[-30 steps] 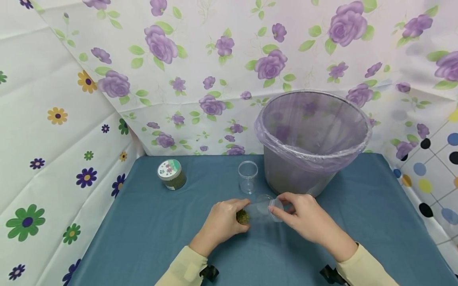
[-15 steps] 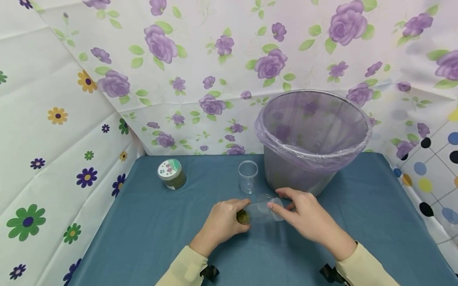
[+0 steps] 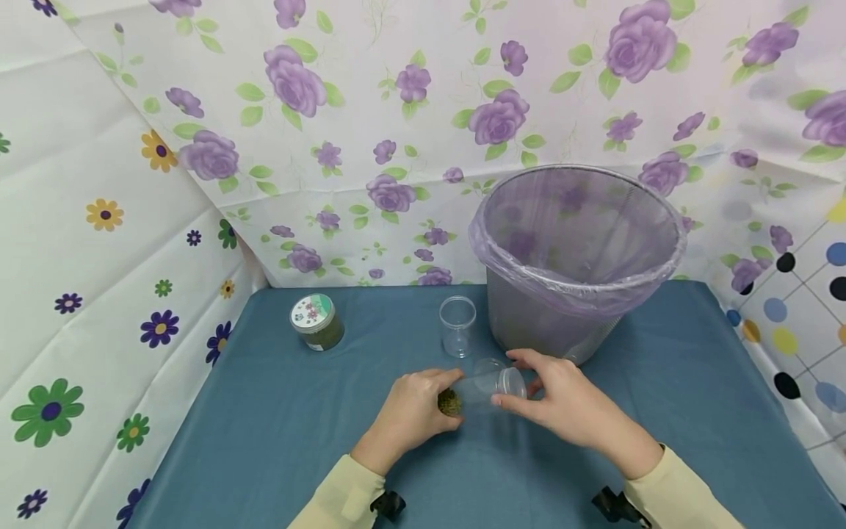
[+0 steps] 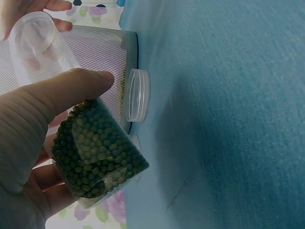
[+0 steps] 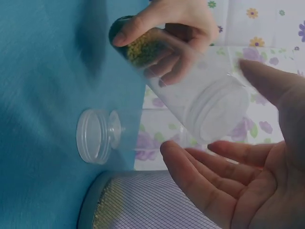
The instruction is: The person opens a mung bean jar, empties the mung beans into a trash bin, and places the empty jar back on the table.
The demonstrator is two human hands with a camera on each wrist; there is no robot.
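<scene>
The left hand (image 3: 413, 411) (image 4: 33, 109) grips a clear jar (image 3: 479, 389) (image 4: 102, 143) near its bottom, thumb on one side and fingers on the other. Green beans (image 4: 95, 148) (image 5: 143, 47) fill that end. The jar lies tilted, its translucent capped-looking end (image 5: 221, 112) toward the right hand (image 3: 568, 400) (image 5: 257, 176). That hand's thumb and fingers are spread around this end; in the right wrist view they look slightly apart from it. A loose clear lid (image 4: 138, 95) (image 5: 94, 136) lies on the blue cloth just beyond the jar.
An empty-looking clear jar (image 3: 457, 330) stands behind the hands. A mesh bin (image 3: 551, 323) with a purple liner is at the back right. A closed jar with a printed lid (image 3: 313, 312) stands at the back left of the blue cloth (image 3: 277, 426).
The right hand's thumb and fingers have shifted around the jar's end and opened away from it, where they earlier held it. The left hand and its jar have barely moved.
</scene>
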